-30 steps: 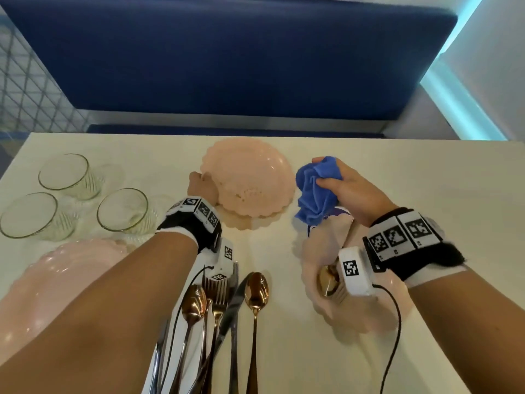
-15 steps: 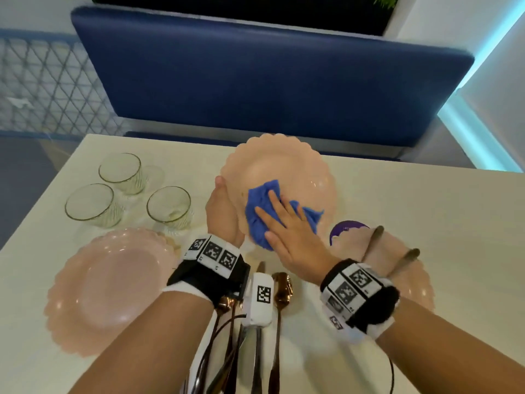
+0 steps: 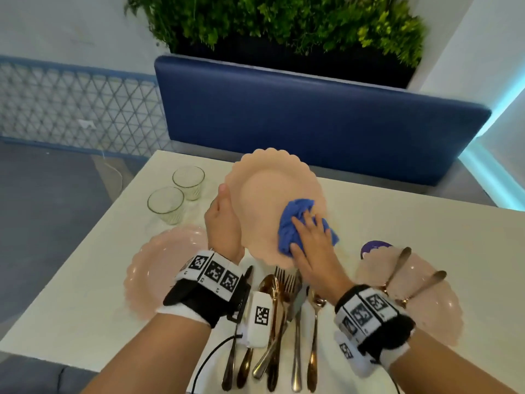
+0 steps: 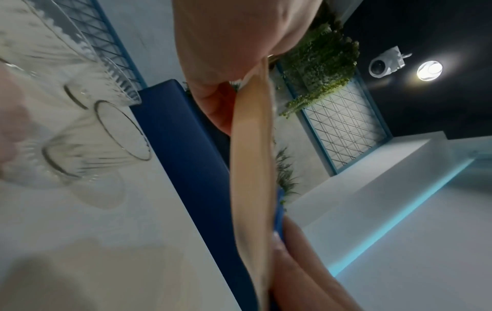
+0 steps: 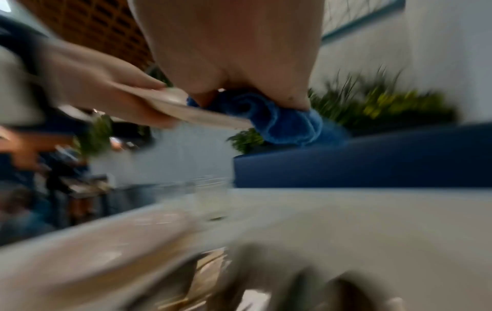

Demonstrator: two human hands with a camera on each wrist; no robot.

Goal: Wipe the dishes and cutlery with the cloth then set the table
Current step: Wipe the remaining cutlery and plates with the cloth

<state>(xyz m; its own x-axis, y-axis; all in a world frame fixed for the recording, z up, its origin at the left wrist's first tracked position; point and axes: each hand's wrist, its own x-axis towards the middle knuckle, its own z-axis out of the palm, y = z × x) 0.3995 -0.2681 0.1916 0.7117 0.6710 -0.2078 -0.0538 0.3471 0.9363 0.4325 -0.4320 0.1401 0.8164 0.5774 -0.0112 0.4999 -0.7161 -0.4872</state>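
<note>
My left hand [image 3: 224, 223] grips the left rim of a pink scalloped plate [image 3: 264, 200], thumb on its face, and holds it tilted above the white table [image 3: 397, 223]. My right hand [image 3: 309, 243] presses a crumpled blue cloth [image 3: 292, 220] against the plate's lower right face with spread fingers. The left wrist view shows the plate [image 4: 253, 168] edge-on, with the cloth [image 4: 279, 210] behind it. In the blurred right wrist view the cloth [image 5: 282, 117] bulges under my palm over the plate [image 5: 202, 113].
Two ribbed glasses [image 3: 189, 182] [image 3: 166, 204] stand at the far left. A second pink plate [image 3: 159, 268] lies left; a third [image 3: 426, 317] at the right carries two spoons [image 3: 397, 271]. A pile of cutlery [image 3: 295, 331] lies near me. A blue bench [image 3: 312, 123] runs behind the table.
The left hand has lifted and tilted the plate off the table. The right hand brought the cloth onto its face and slid it toward the lower right.
</note>
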